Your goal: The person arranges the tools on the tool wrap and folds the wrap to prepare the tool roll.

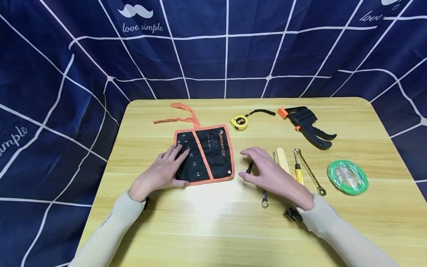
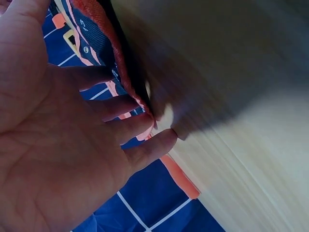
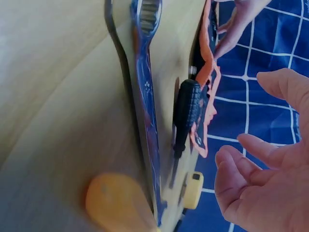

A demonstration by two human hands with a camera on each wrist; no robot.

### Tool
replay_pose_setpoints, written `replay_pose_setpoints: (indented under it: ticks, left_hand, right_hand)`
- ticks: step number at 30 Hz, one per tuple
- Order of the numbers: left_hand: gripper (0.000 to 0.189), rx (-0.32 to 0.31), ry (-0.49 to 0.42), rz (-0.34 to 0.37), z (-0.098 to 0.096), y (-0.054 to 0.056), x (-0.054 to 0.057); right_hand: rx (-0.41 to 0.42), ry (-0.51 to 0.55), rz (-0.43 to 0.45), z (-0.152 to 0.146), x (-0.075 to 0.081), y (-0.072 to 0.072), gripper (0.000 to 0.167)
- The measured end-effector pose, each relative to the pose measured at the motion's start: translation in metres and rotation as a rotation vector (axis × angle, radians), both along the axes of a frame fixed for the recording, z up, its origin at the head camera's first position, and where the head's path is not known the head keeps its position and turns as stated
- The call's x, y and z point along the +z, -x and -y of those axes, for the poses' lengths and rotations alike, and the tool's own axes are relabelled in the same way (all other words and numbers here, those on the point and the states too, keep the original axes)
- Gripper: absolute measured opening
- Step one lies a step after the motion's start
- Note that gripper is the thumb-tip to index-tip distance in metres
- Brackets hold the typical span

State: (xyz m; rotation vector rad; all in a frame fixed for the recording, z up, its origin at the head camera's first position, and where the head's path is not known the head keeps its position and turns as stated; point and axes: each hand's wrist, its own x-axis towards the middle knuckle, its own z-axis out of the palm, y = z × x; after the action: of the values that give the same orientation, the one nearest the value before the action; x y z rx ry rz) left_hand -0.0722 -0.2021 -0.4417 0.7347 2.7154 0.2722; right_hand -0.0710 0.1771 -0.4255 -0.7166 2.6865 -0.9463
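A black tool pouch [image 1: 217,155] with orange edging and numbered pockets lies spread on the table, its orange ties trailing behind. The left hand [image 1: 165,167] rests on the pouch's left side, fingers extended over the printed numbers and thumb at the front edge. To the pouch's right, the right hand [image 1: 268,172] hovers with thumb and fingers apart, holding nothing. Below it lies a black-handled screwdriver [image 3: 187,106], partly hidden by the hand in the head view. A shiny wrench [image 3: 150,104] lies beside that screwdriver; its ring end shows under the right hand in the head view.
Right of the hand lie a cream-coloured strip [image 1: 282,159], a yellow-handled screwdriver [image 1: 298,173] and a brass-toned wrench [image 1: 311,172]. Farther right is a green wire coil [image 1: 347,177]. A yellow tape measure [image 1: 239,122] and a black bar clamp [image 1: 307,126] lie toward the back.
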Motion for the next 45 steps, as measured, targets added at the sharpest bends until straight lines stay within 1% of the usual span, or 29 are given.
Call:
replay_pose_setpoints:
  ticks: [4,9,11,16,22,25,27,32,37,45]
  left_hand:
    - [0.115,-0.012,-0.022,-0.020,0.000,-0.001,-0.001]
    - [0.114,-0.012,-0.032,-0.018,-0.001,0.000,-0.002]
    - [0.114,-0.008,-0.037,-0.015,-0.001,0.000,-0.002]
    - [0.111,-0.015,-0.057,-0.037,0.000,-0.001,-0.004]
    - [0.110,-0.013,-0.066,-0.033,0.001,-0.001,-0.005]
    - [0.110,-0.014,-0.072,-0.040,0.002,-0.002,-0.006]
    - [0.109,-0.012,-0.077,-0.044,0.003,-0.002,-0.006]
    - [0.110,-0.009,-0.073,-0.037,0.002,-0.001,-0.007]
    - [0.111,-0.011,-0.070,-0.037,0.002,-0.001,-0.007]
    - [0.113,-0.008,-0.055,-0.024,0.001,0.000,-0.008]
  right_hand:
    - [-0.028,0.014,-0.059,-0.010,0.002,-0.008,0.070]
    - [-0.079,0.051,-0.126,-0.024,0.001,-0.020,0.066]
    - [-0.105,0.070,-0.135,-0.029,-0.001,-0.024,0.064]
    - [-0.168,0.101,-0.144,-0.038,-0.004,-0.032,0.061]
    - [-0.241,0.096,-0.195,-0.051,-0.006,-0.040,0.065]
    - [-0.268,0.092,-0.231,-0.059,-0.009,-0.043,0.066]
    - [-0.289,0.094,-0.240,-0.064,-0.011,-0.046,0.067]
    - [-0.360,0.081,-0.211,-0.074,-0.014,-0.053,0.066]
    - [-0.418,0.035,-0.181,-0.081,-0.018,-0.056,0.065]
    - [-0.449,-0.064,-0.094,-0.089,-0.020,-0.054,0.072]
